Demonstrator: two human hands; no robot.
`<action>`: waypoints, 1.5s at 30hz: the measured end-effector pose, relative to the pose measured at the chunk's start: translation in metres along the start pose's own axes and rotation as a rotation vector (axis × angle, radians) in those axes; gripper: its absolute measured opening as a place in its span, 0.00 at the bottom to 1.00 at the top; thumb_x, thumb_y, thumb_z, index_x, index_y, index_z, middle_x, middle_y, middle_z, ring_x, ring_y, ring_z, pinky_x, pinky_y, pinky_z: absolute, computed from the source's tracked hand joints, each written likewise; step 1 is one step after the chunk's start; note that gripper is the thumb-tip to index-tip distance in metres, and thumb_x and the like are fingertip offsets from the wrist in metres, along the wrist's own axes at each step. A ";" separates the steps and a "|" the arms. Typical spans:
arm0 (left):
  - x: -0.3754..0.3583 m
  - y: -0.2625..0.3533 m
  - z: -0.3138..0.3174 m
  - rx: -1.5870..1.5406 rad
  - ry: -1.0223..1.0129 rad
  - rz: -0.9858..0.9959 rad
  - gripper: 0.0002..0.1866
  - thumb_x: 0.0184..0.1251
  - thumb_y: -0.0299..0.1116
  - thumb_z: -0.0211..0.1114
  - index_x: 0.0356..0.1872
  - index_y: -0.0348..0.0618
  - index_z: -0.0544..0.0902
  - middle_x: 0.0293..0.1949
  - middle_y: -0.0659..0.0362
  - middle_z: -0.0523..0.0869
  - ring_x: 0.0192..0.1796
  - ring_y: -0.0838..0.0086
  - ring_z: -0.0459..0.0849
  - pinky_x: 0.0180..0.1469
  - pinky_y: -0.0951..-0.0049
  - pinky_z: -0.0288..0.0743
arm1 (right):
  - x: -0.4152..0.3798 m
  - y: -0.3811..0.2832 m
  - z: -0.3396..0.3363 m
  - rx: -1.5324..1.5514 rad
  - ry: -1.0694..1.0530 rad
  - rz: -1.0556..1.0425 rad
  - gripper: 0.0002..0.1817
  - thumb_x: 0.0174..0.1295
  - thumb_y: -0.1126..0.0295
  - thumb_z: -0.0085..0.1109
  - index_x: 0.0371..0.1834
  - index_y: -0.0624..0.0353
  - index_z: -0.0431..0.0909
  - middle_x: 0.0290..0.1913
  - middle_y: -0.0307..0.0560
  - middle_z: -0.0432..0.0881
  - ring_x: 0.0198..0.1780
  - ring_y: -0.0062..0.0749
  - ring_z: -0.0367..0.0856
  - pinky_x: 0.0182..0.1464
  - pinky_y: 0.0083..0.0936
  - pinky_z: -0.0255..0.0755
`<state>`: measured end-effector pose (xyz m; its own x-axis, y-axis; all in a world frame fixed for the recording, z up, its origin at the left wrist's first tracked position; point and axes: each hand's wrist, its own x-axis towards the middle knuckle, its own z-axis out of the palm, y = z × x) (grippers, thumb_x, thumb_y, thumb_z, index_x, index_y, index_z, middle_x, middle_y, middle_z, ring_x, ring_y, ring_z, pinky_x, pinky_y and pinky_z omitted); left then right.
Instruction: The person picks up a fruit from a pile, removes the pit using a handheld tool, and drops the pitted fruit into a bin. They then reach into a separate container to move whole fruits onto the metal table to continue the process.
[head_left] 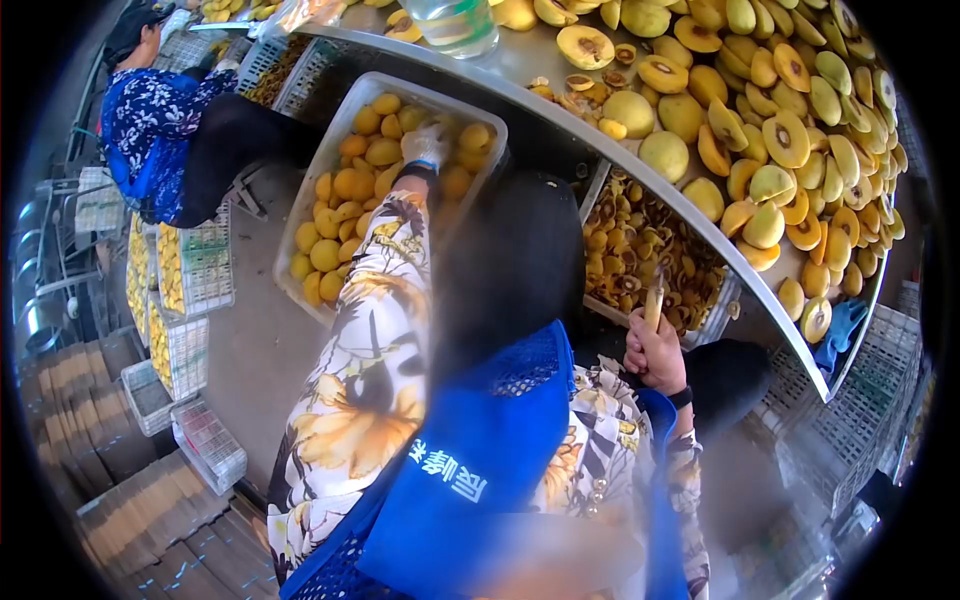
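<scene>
Crate of whole yellow fruit (340, 215) sits on the floor beside the long table (560, 120) piled with halved fruit. The gloved left hand (425, 147) reaches into it, can't tell if the fingers are closed on anything. Bare right hand (655, 352) is fisted round a small knife (654, 300) by the pit tray (650, 270).

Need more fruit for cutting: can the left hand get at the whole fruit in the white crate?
Probably yes: the gloved left hand is already down among the whole yellow fruit in the open white crate, nothing covering them.

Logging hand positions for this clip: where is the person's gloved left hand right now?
In the head view, upper centre, the gloved left hand reaches into the white crate of whole yellow fruit, just below the table edge.
</scene>
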<state>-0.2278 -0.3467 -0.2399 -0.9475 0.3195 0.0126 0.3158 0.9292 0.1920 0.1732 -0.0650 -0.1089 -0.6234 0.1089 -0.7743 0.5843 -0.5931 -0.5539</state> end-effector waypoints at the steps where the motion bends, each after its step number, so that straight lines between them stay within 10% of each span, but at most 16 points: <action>1: -0.004 -0.001 0.008 -0.010 0.078 0.109 0.12 0.54 0.40 0.57 0.38 0.52 0.83 0.49 0.50 0.80 0.43 0.54 0.81 0.47 0.59 0.74 | 0.001 0.000 0.000 -0.019 0.004 0.010 0.06 0.65 0.67 0.50 0.39 0.53 0.65 0.17 0.34 0.63 0.10 0.15 0.55 0.12 0.16 0.55; 4: -0.009 0.001 0.023 -0.028 0.176 0.226 0.09 0.52 0.37 0.57 0.31 0.51 0.83 0.47 0.52 0.81 0.41 0.55 0.81 0.45 0.58 0.75 | 0.001 0.000 0.002 -0.063 0.044 0.038 0.06 0.64 0.68 0.51 0.37 0.55 0.65 0.17 0.34 0.63 0.10 0.15 0.55 0.12 0.16 0.54; 8: 0.004 0.017 -0.019 0.107 -0.175 0.243 0.10 0.51 0.35 0.59 0.32 0.49 0.85 0.41 0.53 0.83 0.40 0.56 0.82 0.42 0.57 0.75 | 0.002 -0.008 0.018 -0.108 0.023 -0.003 0.07 0.62 0.70 0.54 0.37 0.57 0.66 0.17 0.35 0.64 0.10 0.16 0.56 0.13 0.16 0.55; 11: -0.014 0.067 -0.075 -0.172 0.191 0.006 0.10 0.55 0.38 0.59 0.33 0.49 0.85 0.35 0.52 0.84 0.38 0.57 0.83 0.42 0.60 0.76 | 0.005 -0.011 0.013 -0.309 0.065 -0.085 0.07 0.61 0.71 0.54 0.37 0.59 0.66 0.17 0.36 0.64 0.10 0.16 0.57 0.12 0.16 0.56; 15: -0.045 0.182 -0.174 -0.426 0.547 0.330 0.11 0.59 0.43 0.61 0.36 0.52 0.85 0.35 0.56 0.85 0.37 0.59 0.83 0.40 0.68 0.77 | -0.010 -0.022 0.023 -0.338 0.096 -0.197 0.08 0.59 0.71 0.55 0.36 0.60 0.68 0.16 0.36 0.65 0.10 0.18 0.60 0.12 0.17 0.55; 21: -0.016 0.308 -0.182 0.218 -0.265 0.743 0.14 0.59 0.36 0.56 0.47 0.53 0.80 0.44 0.57 0.83 0.45 0.60 0.82 0.45 0.61 0.77 | -0.010 0.001 0.013 -0.440 0.077 -0.397 0.07 0.60 0.70 0.56 0.33 0.59 0.69 0.18 0.33 0.67 0.12 0.16 0.63 0.14 0.16 0.57; 27: 0.001 0.336 -0.167 0.389 -0.439 0.727 0.18 0.53 0.32 0.64 0.48 0.52 0.81 0.49 0.55 0.82 0.52 0.62 0.80 0.52 0.62 0.76 | -0.026 0.003 0.012 -0.501 0.057 -0.527 0.07 0.58 0.71 0.57 0.34 0.61 0.70 0.20 0.36 0.70 0.16 0.18 0.67 0.18 0.19 0.63; 31: -0.010 0.314 -0.188 -0.206 -0.137 0.589 0.26 0.50 0.35 0.67 0.55 0.50 0.76 0.47 0.56 0.83 0.46 0.64 0.83 0.45 0.64 0.78 | -0.043 -0.013 0.018 -0.671 0.287 -0.850 0.12 0.54 0.71 0.60 0.38 0.63 0.71 0.23 0.52 0.76 0.24 0.41 0.77 0.28 0.31 0.71; 35: -0.070 0.291 -0.198 -1.682 -0.819 0.235 0.21 0.63 0.42 0.60 0.52 0.39 0.74 0.36 0.56 0.83 0.30 0.68 0.85 0.23 0.71 0.76 | -0.056 -0.045 0.025 -0.760 0.482 -0.928 0.16 0.53 0.67 0.62 0.39 0.65 0.70 0.28 0.65 0.77 0.34 0.60 0.78 0.33 0.37 0.72; 40: -0.152 0.309 -0.173 -1.862 -0.747 -0.028 0.31 0.66 0.58 0.51 0.49 0.33 0.74 0.42 0.54 0.81 0.45 0.73 0.79 0.51 0.74 0.73 | -0.059 -0.063 0.030 -0.790 0.482 -0.946 0.15 0.55 0.65 0.60 0.37 0.65 0.69 0.28 0.66 0.76 0.34 0.62 0.76 0.33 0.41 0.71; 43: -0.165 0.314 -0.152 -1.729 -0.595 -0.033 0.26 0.68 0.57 0.47 0.46 0.42 0.76 0.34 0.58 0.81 0.31 0.72 0.79 0.30 0.73 0.74 | -0.069 -0.059 0.031 -0.934 0.431 -0.942 0.15 0.56 0.65 0.59 0.34 0.65 0.67 0.27 0.67 0.76 0.34 0.63 0.76 0.33 0.42 0.70; 45: -0.170 0.317 -0.151 -1.809 -0.639 0.033 0.24 0.70 0.52 0.49 0.45 0.39 0.77 0.35 0.58 0.81 0.35 0.74 0.79 0.36 0.76 0.74 | -0.067 -0.050 0.029 -0.889 0.429 -0.931 0.14 0.56 0.66 0.59 0.34 0.65 0.66 0.27 0.67 0.76 0.34 0.63 0.75 0.34 0.43 0.70</action>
<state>0.0255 -0.1346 -0.0330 -0.6534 0.7325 -0.1910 -0.4888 -0.2155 0.8454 0.1708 -0.0658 -0.0211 -0.8539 0.5181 0.0491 0.2753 0.5298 -0.8022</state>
